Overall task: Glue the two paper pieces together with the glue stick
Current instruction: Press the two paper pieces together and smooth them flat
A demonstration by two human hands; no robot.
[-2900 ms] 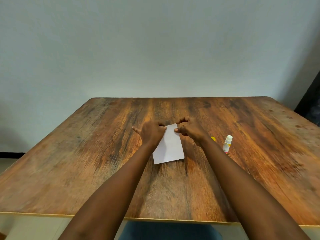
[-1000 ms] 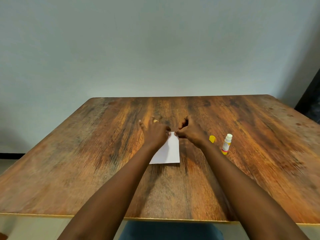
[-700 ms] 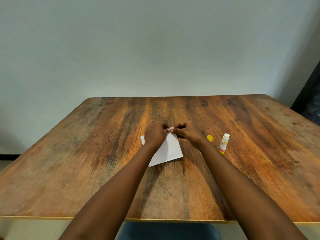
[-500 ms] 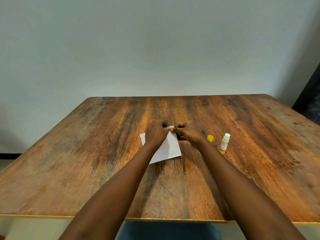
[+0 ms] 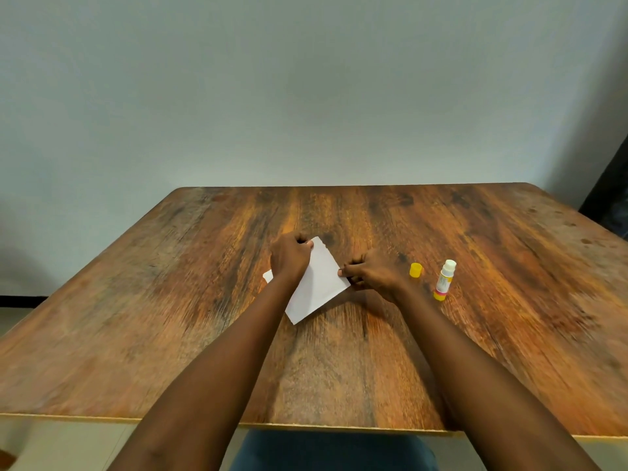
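A white paper piece (image 5: 319,283) lies turned at an angle in the middle of the wooden table (image 5: 170,300). A corner of a second white piece (image 5: 267,276) peeks out from under my left wrist. My left hand (image 5: 289,258) pinches the paper's far left corner. My right hand (image 5: 373,271) pinches its right corner with the fingertips. The glue stick (image 5: 444,279) stands upright, uncapped, to the right of my right hand. Its yellow cap (image 5: 415,269) sits on the table just left of it.
The table's near edge (image 5: 306,424) runs in front of me. A plain wall (image 5: 306,96) stands behind the table. A dark object (image 5: 611,198) shows at the far right edge.
The paper has rotated clockwise on the table. My hands have moved apart, from pinching together at its top edge to holding two separate corners.
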